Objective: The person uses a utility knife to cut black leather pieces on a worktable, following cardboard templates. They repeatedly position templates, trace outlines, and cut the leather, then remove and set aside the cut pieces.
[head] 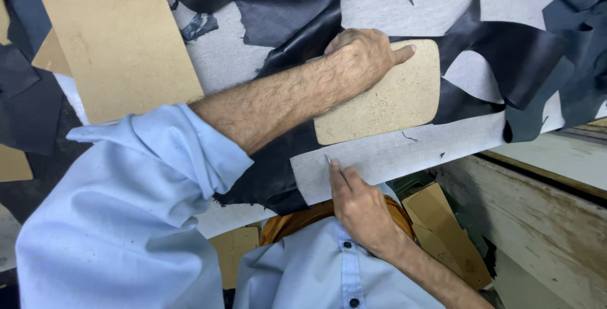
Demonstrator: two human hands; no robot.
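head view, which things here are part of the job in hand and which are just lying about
In use:
- left hand pressing the rounded board template
- dark leather sheet under the template
- right hand with a thin blade at the leather's edge

Lying about:
- long board strip
- leather offcuts
- cardboard pieces below the bench

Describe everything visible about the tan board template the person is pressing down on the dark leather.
The tan board template is a flat rounded rectangle that looks like pressed fibreboard or thick card, speckled and matte, with worn edges. It lies flat on a sheet of dark leather spread over the grey work surface. The left hand presses on its upper left part, covering that corner, index finger stretched along the top edge. The right hand holds a thin metal blade just below the template's lower left edge, not clearly touching it.
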